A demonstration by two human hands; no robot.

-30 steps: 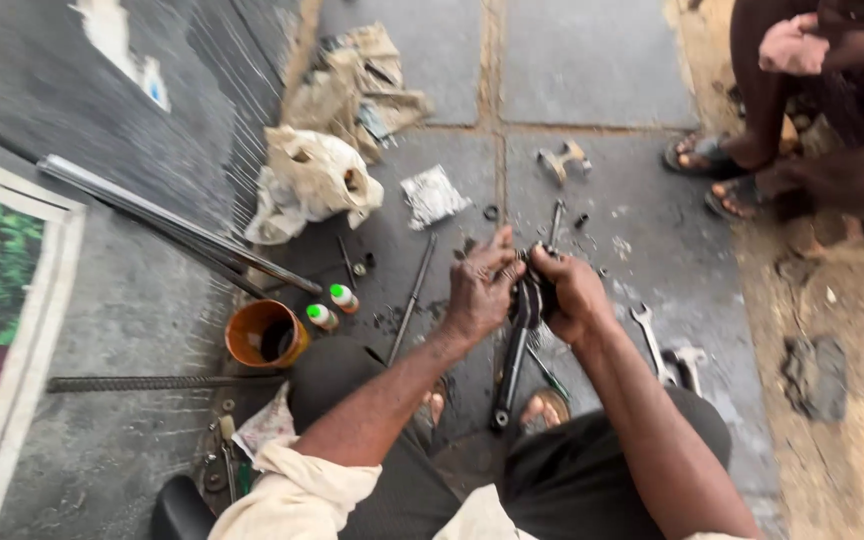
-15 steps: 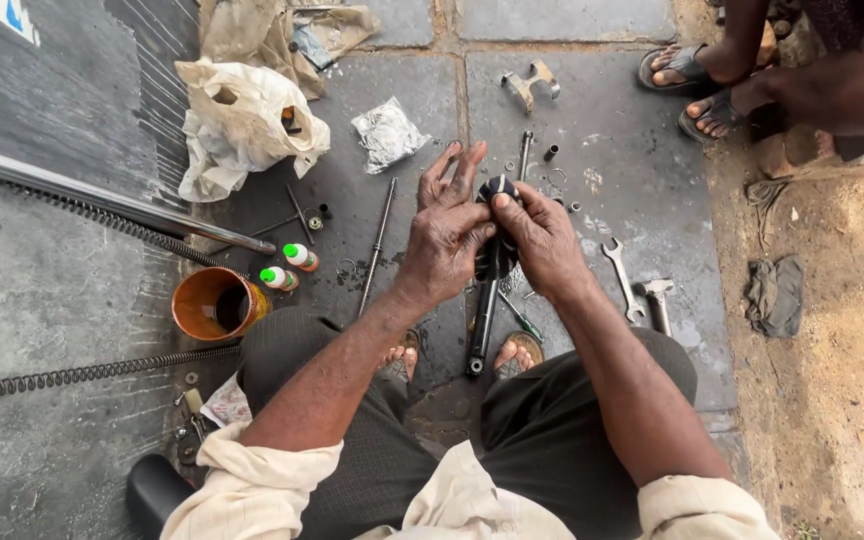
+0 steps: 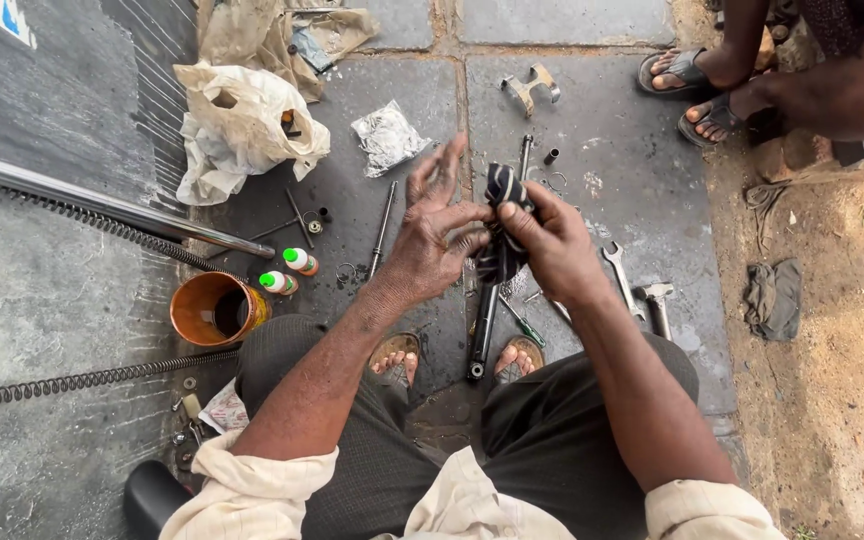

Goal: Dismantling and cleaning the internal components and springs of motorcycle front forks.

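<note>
Both hands meet in the middle: the left hand (image 3: pixel 432 235) and right hand (image 3: pixel 550 245) hold a dark striped rag (image 3: pixel 500 225) around a black rod (image 3: pixel 482 330). An orange cup (image 3: pixel 214 310) sits at nine o'clock.

Cloth (image 3: pixel 500 225) between my left hand (image 3: pixel 432 240) and right hand (image 3: pixel 550 245), over rod (image 3: pixel 482 325). Cup (image 3: pixel 214 308) left of my knee, two bottles (image 3: pixel 290 272) just behind it. Spanner (image 3: pixel 620 278) right of rod. Spring (image 3: pixel 82 380) far left.
</note>
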